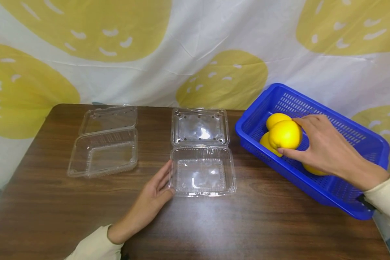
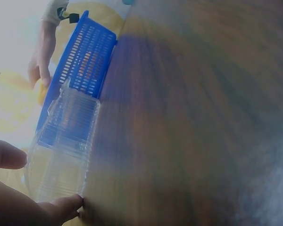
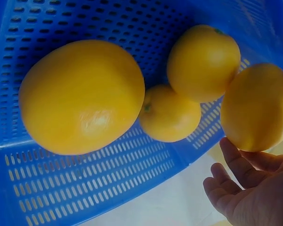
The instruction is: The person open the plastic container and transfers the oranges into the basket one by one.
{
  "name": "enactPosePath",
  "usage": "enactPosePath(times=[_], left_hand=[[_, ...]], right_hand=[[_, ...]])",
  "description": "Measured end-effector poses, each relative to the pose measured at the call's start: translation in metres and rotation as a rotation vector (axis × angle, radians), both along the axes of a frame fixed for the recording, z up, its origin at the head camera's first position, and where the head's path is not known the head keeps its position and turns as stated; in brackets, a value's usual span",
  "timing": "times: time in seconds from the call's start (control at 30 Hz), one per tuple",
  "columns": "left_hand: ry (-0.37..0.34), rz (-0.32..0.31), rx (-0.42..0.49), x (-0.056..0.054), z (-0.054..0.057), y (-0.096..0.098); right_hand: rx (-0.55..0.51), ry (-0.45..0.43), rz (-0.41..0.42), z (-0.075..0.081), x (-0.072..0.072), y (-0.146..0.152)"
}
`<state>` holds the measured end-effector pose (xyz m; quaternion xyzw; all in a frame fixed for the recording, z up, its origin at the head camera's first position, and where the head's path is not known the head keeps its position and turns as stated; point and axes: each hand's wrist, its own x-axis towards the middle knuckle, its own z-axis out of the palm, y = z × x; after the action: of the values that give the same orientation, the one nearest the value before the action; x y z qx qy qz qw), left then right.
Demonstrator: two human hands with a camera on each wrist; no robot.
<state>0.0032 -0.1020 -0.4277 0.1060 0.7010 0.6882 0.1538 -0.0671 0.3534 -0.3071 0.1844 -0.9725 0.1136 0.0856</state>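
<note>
My right hand (image 1: 325, 144) pinches a smooth yellow orange (image 1: 285, 134) between thumb and fingers, above the blue basket (image 1: 321, 104). Under and behind it lie more oranges (image 1: 277, 120); the right wrist view shows a large-looking one (image 3: 82, 96) close to the camera and two others (image 3: 203, 63) beside the held one. On the table, my left hand (image 1: 152, 193) touches the left side of a clear plastic clamshell box (image 1: 201, 175), thumb at its near left corner and fingers along the wall. The box's lid (image 1: 199, 128) is folded back, away from me.
Another clear clamshell box (image 1: 112, 155), also with its lid back, stands to the left on the wooden table (image 1: 143, 231). A white cloth with yellow fruit prints (image 1: 149, 76) hangs behind the table. The basket sits at an angle near the right edge.
</note>
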Motion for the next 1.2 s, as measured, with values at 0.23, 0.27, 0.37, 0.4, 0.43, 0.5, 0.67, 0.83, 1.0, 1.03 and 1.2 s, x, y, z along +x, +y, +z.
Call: enactPosePath(times=[0.23,0.27,0.37,0.4,0.43,0.5,0.67,0.83,1.0,1.03,1.2], left_hand=[[0.004,-0.002,0.002,0.0,-0.002,-0.001],[0.004,-0.002,0.001,0.0,-0.002,-0.001],[0.007,-0.003,0.001,0.0,-0.002,-0.001],[0.008,-0.003,0.001,0.0,-0.002,-0.001],[0.009,-0.003,0.002,0.0,-0.002,-0.001],[0.01,-0.003,0.004,0.0,-0.002,0.0],[0.006,-0.001,0.007,0.0,-0.002,0.0],[0.011,0.0,0.007,0.0,-0.002,-0.001],[0.013,-0.003,0.005,0.0,-0.001,-0.001],[0.012,-0.004,0.004,0.0,-0.001,-0.001],[0.014,-0.006,0.004,0.0,-0.001,-0.001]], right_hand=[[0.022,-0.006,-0.025,0.001,0.0,0.01],[0.027,-0.009,-0.027,0.001,0.0,0.012],[0.043,-0.021,-0.036,0.002,0.0,0.015],[0.048,-0.027,-0.042,0.003,0.0,0.017],[0.053,-0.032,-0.047,0.003,0.0,0.018],[0.065,-0.047,-0.061,0.004,0.0,0.02],[0.096,-0.072,-0.081,0.003,-0.002,0.026],[0.128,-0.053,-0.079,0.001,-0.003,0.032],[0.153,-0.04,-0.079,-0.001,-0.004,0.037],[0.158,-0.041,-0.08,-0.001,-0.004,0.038],[0.173,-0.049,-0.089,-0.003,-0.006,0.042]])
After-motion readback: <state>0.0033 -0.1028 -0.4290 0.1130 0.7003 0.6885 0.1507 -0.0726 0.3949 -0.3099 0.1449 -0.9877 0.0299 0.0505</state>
